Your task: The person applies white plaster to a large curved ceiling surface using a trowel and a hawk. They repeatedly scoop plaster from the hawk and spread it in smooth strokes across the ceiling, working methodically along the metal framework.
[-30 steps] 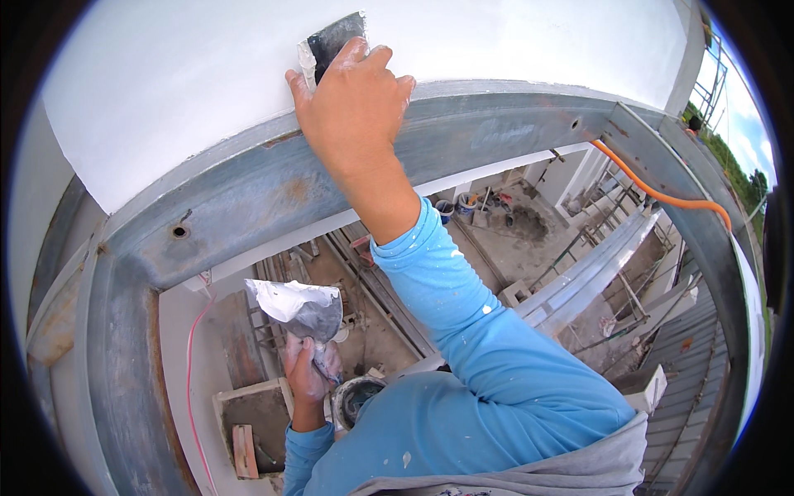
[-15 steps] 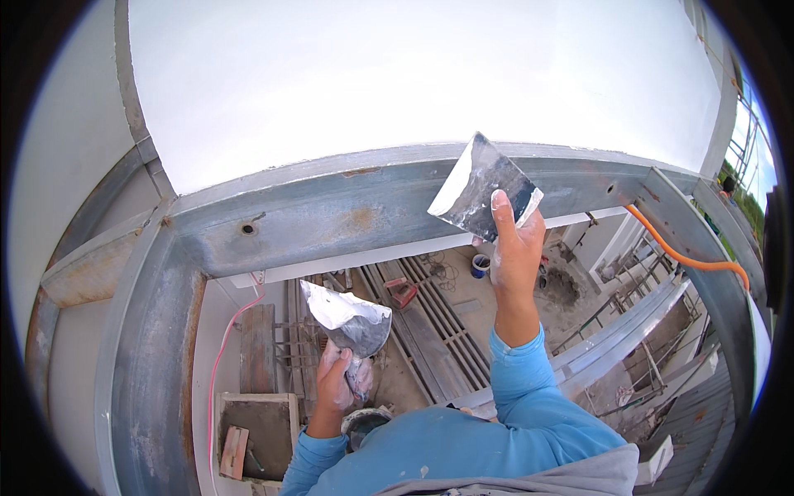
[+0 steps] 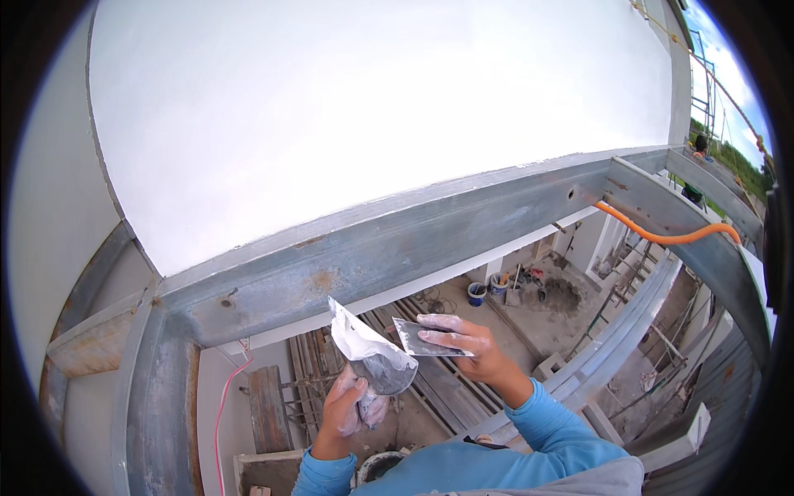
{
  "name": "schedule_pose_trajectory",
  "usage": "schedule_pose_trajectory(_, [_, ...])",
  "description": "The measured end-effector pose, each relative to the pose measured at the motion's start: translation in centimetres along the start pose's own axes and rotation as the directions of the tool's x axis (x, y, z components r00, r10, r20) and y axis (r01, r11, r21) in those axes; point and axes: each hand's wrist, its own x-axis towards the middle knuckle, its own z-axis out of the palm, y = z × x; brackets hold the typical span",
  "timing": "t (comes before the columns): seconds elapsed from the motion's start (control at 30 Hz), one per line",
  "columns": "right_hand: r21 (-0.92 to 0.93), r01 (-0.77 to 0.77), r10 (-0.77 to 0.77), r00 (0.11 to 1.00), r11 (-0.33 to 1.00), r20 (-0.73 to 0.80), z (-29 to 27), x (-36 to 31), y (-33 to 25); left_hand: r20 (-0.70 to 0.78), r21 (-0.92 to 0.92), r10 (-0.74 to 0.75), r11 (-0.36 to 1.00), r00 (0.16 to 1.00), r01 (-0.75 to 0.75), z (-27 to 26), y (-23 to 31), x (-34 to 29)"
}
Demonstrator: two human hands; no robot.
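Note:
My left hand (image 3: 346,407), fingers whitened with paste, grips a grey curved plate (image 3: 389,374) from below. White putty (image 3: 354,335) lies thickly across that plate's upper part. In my right hand (image 3: 467,345) is a flat dark putty knife blade (image 3: 411,337), held between thumb and spread fingers. The blade's left end sits close beside the putty-covered plate; whether they touch I cannot tell. Both tools are below a grey steel beam (image 3: 413,223), in front of the white wall (image 3: 372,107).
An orange hose (image 3: 670,238) runs over the steel frame at the right. A pink cord (image 3: 220,413) hangs at the left. Far below, a bucket (image 3: 477,293), long metal bars and boards lie on the ground, seen through the frame's opening.
My right hand has come down and left from the beam, bringing its putty knife blade next to the plate in my left hand. The view has tilted and shifted.

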Motion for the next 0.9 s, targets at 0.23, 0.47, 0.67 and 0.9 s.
schedule_pose_trajectory(0.23, [0.862,-0.268,0.866,0.392,0.431,-0.311,-0.9,-1.2,-1.2,-0.185,0.479,0.340,0.850,0.922,-0.217,1.1,-1.6,5.6])
schedule_pose_trajectory(0.47, [0.960,-0.252,0.847,0.531,0.120,0.034,-1.3,1.1,-4.3,-0.222,0.693,0.454,0.696,0.863,-0.188,2.5,-3.5,6.3])
schedule_pose_trajectory(0.67, [0.953,-0.298,0.879,0.468,0.057,0.094,-3.8,1.5,-4.5,0.067,0.920,0.653,0.253,0.755,-0.300,3.2,-4.0,9.4])
schedule_pose_trajectory(0.9, [0.921,-0.389,0.851,0.471,-0.035,0.232,-7.7,1.4,-2.7,0.211,0.912,0.718,0.101,0.664,-0.398,5.6,-3.9,11.9])
